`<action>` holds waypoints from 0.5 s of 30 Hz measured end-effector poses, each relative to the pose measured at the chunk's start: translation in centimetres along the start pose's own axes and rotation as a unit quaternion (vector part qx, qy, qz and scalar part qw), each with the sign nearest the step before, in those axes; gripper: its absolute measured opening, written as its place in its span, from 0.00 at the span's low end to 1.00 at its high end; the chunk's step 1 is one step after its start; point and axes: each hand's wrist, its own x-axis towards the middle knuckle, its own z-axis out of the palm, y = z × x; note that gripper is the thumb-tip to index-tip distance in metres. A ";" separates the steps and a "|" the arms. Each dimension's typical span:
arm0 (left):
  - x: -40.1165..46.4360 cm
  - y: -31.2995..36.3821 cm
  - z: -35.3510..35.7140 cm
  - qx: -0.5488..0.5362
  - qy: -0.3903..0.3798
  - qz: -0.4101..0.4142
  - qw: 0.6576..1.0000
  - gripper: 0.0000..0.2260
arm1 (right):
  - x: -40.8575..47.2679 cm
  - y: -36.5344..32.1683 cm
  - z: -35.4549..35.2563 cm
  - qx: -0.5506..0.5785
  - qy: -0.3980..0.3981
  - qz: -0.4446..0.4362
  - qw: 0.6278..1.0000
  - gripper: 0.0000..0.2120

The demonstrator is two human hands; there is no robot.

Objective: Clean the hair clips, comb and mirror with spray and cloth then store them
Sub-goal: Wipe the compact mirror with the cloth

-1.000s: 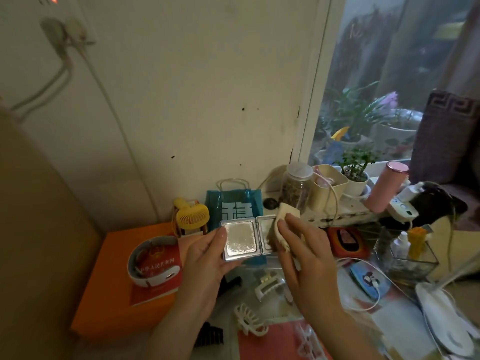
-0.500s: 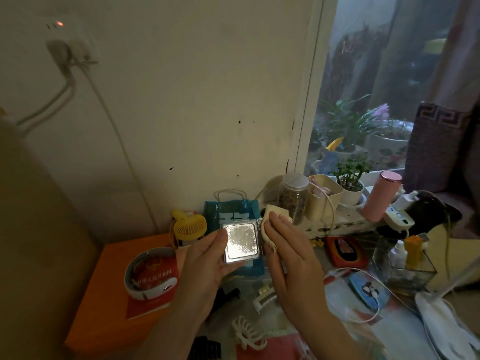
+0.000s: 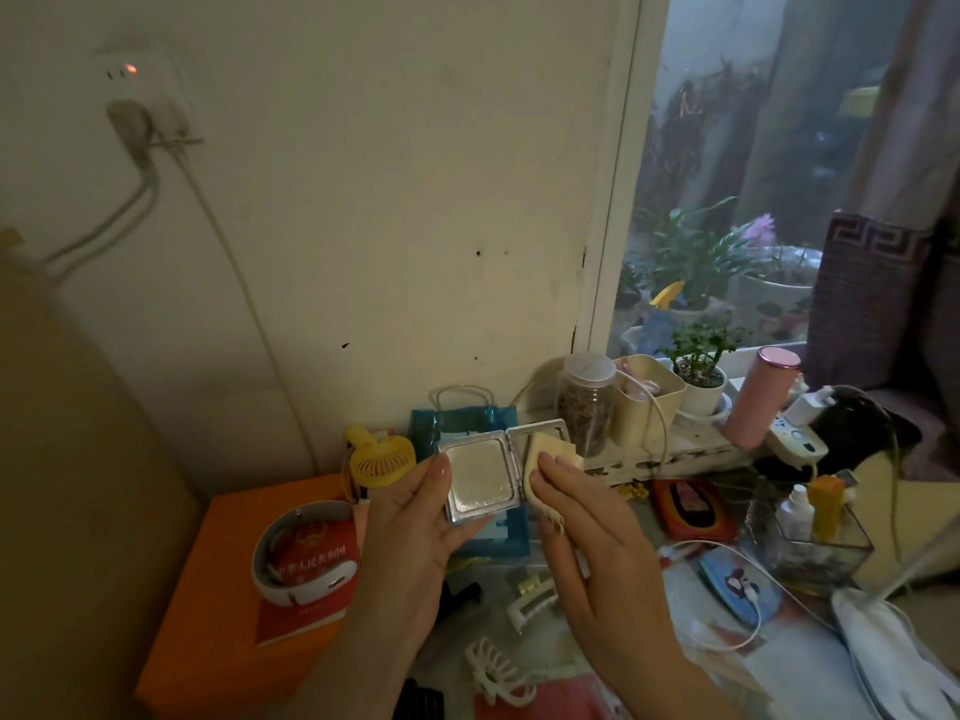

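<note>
A small square folding mirror [image 3: 480, 480] with a silver frame is held open in front of me by my left hand [image 3: 415, 532], thumb on its left edge and fingers under it. My right hand [image 3: 587, 537] presses a pale yellow cloth [image 3: 548, 459] flat against the mirror's right-hand leaf, which the cloth mostly hides. Below my hands, white claw hair clips [image 3: 496, 672] [image 3: 532, 600] lie on the table. A black clip [image 3: 462, 595] lies partly hidden behind my left hand. A dark ridged thing [image 3: 423, 698], perhaps the comb, shows at the bottom edge.
An orange box [image 3: 208, 605] with a white band device and red booklet is at left. A yellow fan [image 3: 382, 459], blue bag [image 3: 467, 423], jar [image 3: 587, 402], beige tub [image 3: 649, 402], pink bottle [image 3: 761, 397] and glass tray with small bottles [image 3: 815, 537] line the back and right.
The mirror's right leaf, folded nearly out of sight half a second ago, shows wider again. My right hand with the cloth has shifted a little on that leaf. The camera has tilted slightly.
</note>
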 end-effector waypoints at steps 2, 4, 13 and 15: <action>-0.2 0.2 0.1 -0.009 -0.006 -0.003 1.000 0.09 | -0.1 0.0 -0.1 -0.011 0.001 -0.005 1.000 0.18; -0.5 0.2 0.3 -0.014 -0.008 -0.002 1.000 0.10 | -0.2 0.2 -0.3 -0.023 0.003 -0.009 1.000 0.17; -0.8 0.1 0.1 -0.009 -0.015 -0.005 1.000 0.09 | -0.6 1.0 -1.0 -0.057 0.018 0.004 0.998 0.18; -0.8 0.2 0.0 -0.005 -0.019 -0.010 1.000 0.09 | -0.5 1.1 -0.9 -0.051 0.015 0.006 0.999 0.20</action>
